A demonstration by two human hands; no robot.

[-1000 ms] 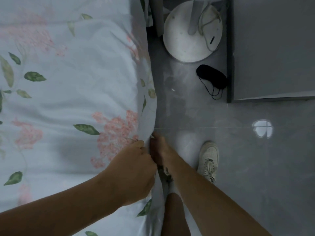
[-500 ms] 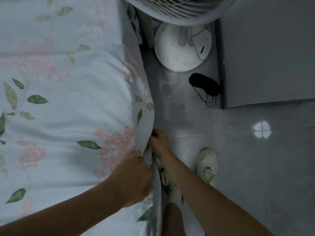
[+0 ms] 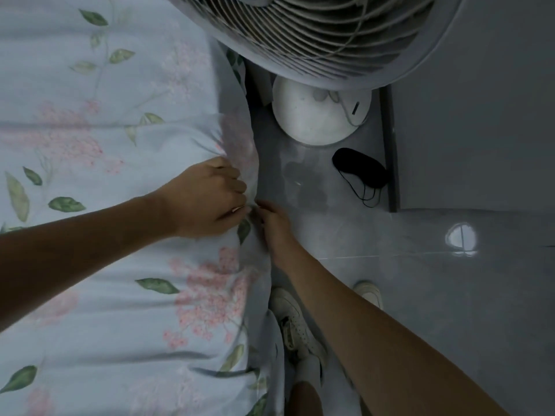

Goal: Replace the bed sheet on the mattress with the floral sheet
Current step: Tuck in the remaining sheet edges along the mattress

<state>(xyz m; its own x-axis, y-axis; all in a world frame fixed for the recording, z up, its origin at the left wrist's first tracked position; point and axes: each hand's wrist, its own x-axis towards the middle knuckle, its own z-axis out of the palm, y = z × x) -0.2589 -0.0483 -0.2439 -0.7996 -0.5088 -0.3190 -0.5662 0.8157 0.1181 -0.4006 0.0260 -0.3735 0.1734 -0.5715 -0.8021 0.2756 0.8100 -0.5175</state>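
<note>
The floral sheet (image 3: pixel 99 151) covers the mattress across the whole left side of the view, its edge hanging down the bed's side toward the grey tiled floor (image 3: pixel 420 295). Compared with a second ago, more of the bed's length and the standing fan (image 3: pixel 324 34) now show at the top; earlier only the fan's round white base (image 3: pixel 312 115) and pole were seen, and the grille has since come into the picture. A black eye mask (image 3: pixel 359 168) lies on the floor just beside a dark panel's edge, as before.

The left hand (image 3: pixel 207 199) has moved further up the bed's edge than a second ago, away from the large pink flower cluster it was next to; its fingers are curled round a fold of the sheet at the mattress edge. The right hand (image 3: pixel 274 223) has followed, and sits just below the edge, touching the hanging cloth; its fingers look bent onto the fabric, pinching it. White shoes (image 3: pixel 295 325) stand on the floor beside the bed.
</note>
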